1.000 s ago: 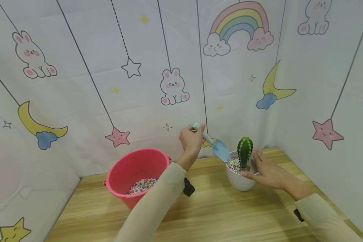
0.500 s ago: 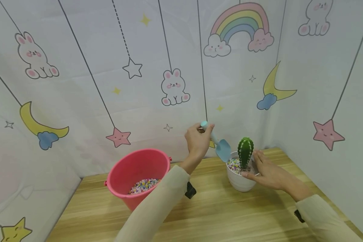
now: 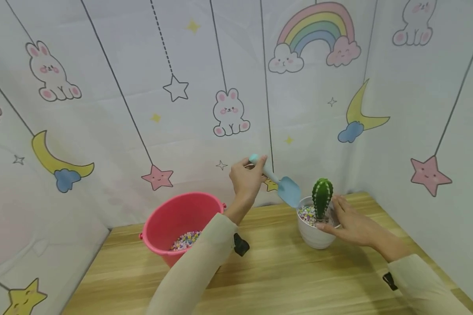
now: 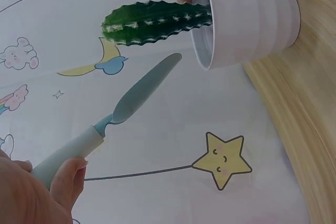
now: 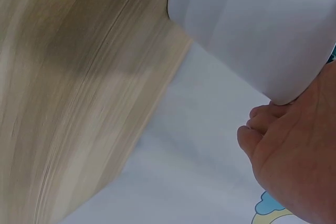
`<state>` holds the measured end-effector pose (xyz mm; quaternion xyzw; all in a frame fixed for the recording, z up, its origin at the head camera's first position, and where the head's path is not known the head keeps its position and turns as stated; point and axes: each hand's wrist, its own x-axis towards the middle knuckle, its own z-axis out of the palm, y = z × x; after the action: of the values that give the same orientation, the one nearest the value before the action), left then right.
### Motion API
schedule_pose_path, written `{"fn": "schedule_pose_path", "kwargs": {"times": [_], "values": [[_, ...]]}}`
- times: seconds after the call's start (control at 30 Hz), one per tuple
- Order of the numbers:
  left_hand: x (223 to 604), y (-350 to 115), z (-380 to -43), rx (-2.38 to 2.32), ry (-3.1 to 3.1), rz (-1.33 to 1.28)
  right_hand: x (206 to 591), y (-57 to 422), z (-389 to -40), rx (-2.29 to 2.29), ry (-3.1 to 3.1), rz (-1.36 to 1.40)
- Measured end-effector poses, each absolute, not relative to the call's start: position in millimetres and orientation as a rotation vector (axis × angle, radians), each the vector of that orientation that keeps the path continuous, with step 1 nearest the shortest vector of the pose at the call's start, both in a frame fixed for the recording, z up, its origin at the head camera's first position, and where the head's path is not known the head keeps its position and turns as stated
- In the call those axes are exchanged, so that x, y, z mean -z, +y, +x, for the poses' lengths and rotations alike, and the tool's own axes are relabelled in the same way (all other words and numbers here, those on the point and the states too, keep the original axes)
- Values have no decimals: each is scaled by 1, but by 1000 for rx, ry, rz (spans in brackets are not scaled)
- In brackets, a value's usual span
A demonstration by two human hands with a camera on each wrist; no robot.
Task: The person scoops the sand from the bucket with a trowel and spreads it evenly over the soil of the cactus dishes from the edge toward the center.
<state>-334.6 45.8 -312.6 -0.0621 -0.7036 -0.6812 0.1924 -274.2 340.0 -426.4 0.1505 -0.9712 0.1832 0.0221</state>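
My left hand [image 3: 247, 177] grips a light blue trowel [image 3: 289, 191] by its handle, blade slanting down to the right. In the head view the blade tip overlaps the left rim of a white ribbed pot [image 3: 317, 236]; the left wrist view shows the blade [image 4: 144, 93] apart from the pot [image 4: 252, 19]. No beads show on the blade. A green cactus [image 3: 322, 197] stands upright in the pot, with colourful beads [image 3: 307, 214] on its left side. My right hand [image 3: 354, 225] rests against the pot's right rim, fingers extended behind and thumb in front.
A pink bucket [image 3: 161, 238] with more colourful beads [image 3: 186, 240] stands to the left, partly behind my left sleeve. Both stand on a wooden table [image 3: 276, 275]. A white cloth [image 3: 114, 131] printed with rabbits, stars and moons hangs close behind and beside the table.
My left hand with the trowel moves a little right, then back left, and the blade turns slightly at the pot's rim. My right hand stays on the pot. The head view shifts slightly.
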Motion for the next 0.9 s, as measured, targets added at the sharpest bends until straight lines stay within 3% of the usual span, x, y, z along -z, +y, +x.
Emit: {"fn": "schedule_pose_path", "kwargs": {"times": [0.57,0.9], "values": [[285,-27,-334,2129,-1820,-46,419,338,-278,-454,-2970,425],[277,-72,-324,2150,-1791,-37,370,336,-267,-349,-2676,273]]}}
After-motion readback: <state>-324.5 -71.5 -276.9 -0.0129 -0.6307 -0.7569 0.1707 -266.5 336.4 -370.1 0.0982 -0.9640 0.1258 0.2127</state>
